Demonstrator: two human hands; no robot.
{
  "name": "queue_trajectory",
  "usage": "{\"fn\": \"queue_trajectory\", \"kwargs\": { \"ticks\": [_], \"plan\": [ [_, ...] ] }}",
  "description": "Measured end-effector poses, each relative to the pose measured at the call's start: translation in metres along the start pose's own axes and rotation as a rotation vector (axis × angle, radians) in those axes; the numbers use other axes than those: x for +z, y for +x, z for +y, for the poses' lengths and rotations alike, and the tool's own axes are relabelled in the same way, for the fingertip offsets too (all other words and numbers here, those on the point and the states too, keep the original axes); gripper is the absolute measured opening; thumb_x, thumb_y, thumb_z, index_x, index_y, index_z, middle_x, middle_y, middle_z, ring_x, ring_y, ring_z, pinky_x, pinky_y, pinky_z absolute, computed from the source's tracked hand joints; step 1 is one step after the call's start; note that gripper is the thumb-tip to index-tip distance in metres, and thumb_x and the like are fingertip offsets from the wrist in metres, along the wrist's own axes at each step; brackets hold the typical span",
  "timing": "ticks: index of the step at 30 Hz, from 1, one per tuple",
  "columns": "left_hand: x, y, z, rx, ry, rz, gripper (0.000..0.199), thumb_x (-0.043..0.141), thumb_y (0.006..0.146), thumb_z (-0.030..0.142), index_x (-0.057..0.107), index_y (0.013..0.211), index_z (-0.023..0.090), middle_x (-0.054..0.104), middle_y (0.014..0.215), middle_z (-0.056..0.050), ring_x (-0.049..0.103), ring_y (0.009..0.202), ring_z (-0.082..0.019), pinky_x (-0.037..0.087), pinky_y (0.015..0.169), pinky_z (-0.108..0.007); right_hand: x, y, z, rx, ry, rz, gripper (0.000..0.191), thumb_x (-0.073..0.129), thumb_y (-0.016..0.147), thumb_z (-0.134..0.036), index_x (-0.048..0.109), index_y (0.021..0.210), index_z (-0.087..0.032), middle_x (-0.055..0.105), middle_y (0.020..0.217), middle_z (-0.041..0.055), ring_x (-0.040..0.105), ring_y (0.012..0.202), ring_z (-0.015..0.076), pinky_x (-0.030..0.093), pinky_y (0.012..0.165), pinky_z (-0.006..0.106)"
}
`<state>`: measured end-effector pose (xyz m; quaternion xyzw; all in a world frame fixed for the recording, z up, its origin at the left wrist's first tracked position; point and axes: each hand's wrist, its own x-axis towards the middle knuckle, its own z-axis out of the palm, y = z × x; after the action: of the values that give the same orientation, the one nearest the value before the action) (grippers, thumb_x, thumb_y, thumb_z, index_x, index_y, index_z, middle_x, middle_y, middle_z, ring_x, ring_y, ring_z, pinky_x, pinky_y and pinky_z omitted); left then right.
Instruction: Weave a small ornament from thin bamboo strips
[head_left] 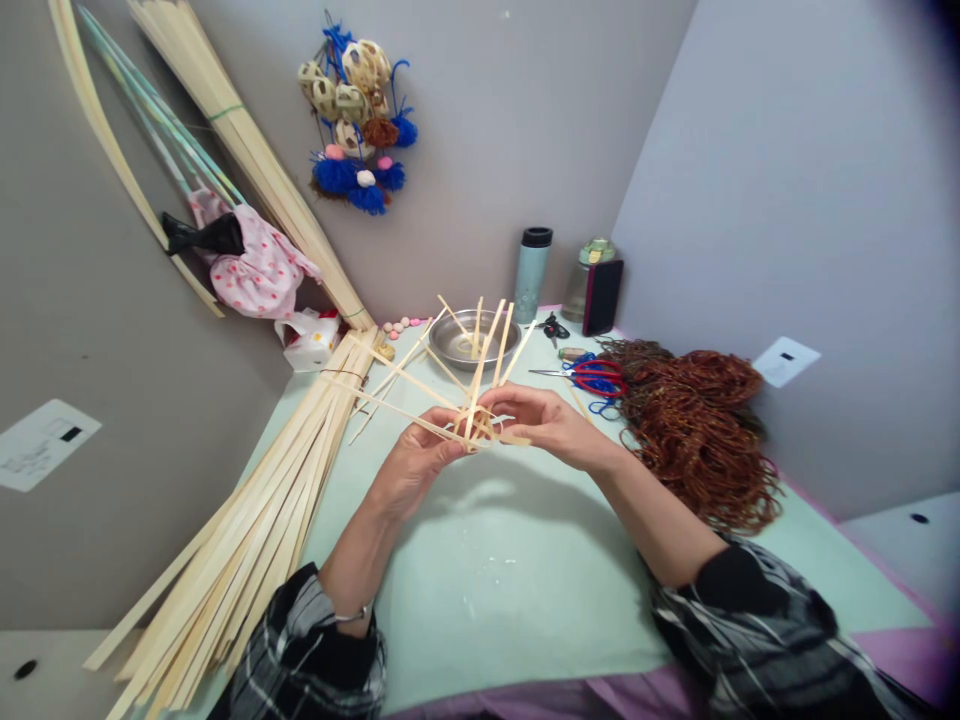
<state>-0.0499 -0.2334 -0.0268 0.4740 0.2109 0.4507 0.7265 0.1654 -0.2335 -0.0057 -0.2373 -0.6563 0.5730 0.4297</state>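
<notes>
Between my two hands, above the table, is a partly woven ball of pale bamboo strips (480,425). Its long loose ends stick out upward and to the left. My left hand (420,455) grips its left side, thumb and fingers pressed on the strips. On the right side my right hand (544,420) pinches the weave, fingers curled over the top. The fingers partly hide the crossings at the centre. Just behind the weave stands a metal bowl (475,335) with a strip end in front of it.
Long flat bamboo strips (255,520) cover the table's left side. At right lie red-handled scissors (596,378) and a heap of brown cord (697,430). A blue tumbler (533,275), a phone (603,298) and small black scissors (553,328) are at the back. Woven balls (352,100) hang on the wall.
</notes>
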Motion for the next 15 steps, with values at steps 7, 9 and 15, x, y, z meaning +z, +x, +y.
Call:
{"fn": "queue_trajectory", "kwargs": {
  "ticks": [7,9,15],
  "plan": [
    [0.0047,0.0018,-0.0022,0.005,0.027,0.055,0.028,0.088,0.067,0.025,0.073,0.090,0.020,0.074,0.097,-0.001,0.066,0.090,-0.015,0.052,0.084,-0.030,0.0074,0.0025,0.0062,-0.024,0.005,0.182,0.024,0.082,0.077,-0.025,0.071,0.098,-0.020,0.067,0.100,0.0029,0.065,0.093,0.0149,0.055,0.086,0.031],
    [0.0054,0.0022,-0.0030,0.010,0.023,0.075,0.027,0.088,0.067,0.026,0.073,0.088,0.021,0.074,0.095,-0.001,0.066,0.088,-0.015,0.051,0.084,-0.030,0.0081,0.0028,0.0050,-0.018,0.007,0.175,0.027,0.082,0.077,-0.026,0.070,0.101,-0.020,0.067,0.102,0.0033,0.065,0.096,0.0157,0.055,0.087,0.032],
    [0.0057,0.0033,-0.0073,0.052,0.040,0.145,0.025,0.089,0.065,0.031,0.073,0.080,0.019,0.072,0.090,-0.001,0.064,0.084,-0.014,0.050,0.080,-0.028,0.0091,0.0034,0.0038,0.011,0.016,0.168,0.027,0.082,0.077,-0.028,0.070,0.100,-0.020,0.068,0.096,0.0024,0.065,0.090,0.0149,0.055,0.086,0.032]
  ]
}}
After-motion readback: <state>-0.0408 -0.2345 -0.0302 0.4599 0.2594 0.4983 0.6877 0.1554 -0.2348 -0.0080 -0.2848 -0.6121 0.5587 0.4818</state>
